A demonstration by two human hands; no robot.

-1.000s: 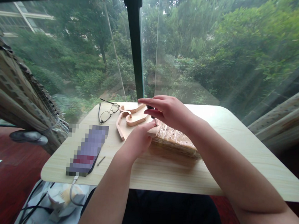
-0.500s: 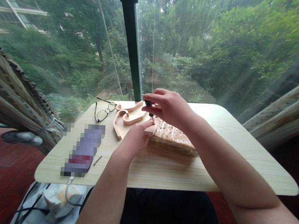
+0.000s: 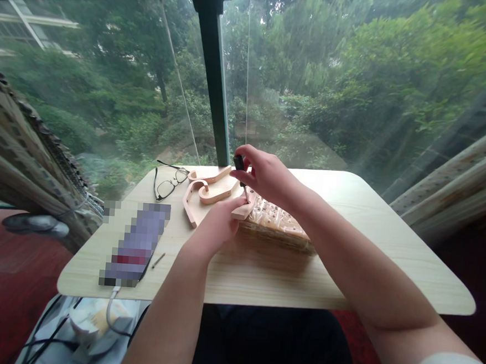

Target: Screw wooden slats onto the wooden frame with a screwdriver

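My right hand grips the black handle of a screwdriver, whose shaft points down at a hole in a light wooden piece. That piece rests at the left end of a brown block wrapped in clear film. My left hand holds the wooden piece from the left, its fingers partly hidden. Just left of it lie curved wooden hooks, one of them an angled hook nearer the glasses.
Black-framed glasses lie at the table's back left. A blurred-out phone with a white cable lies at the left, a screw beside it. The pale table stands against a window.
The fingers of my right hand have shifted round the screwdriver handle, and its wrist has turned slightly. My left hand stays on the wooden piece. The view has moved a little.
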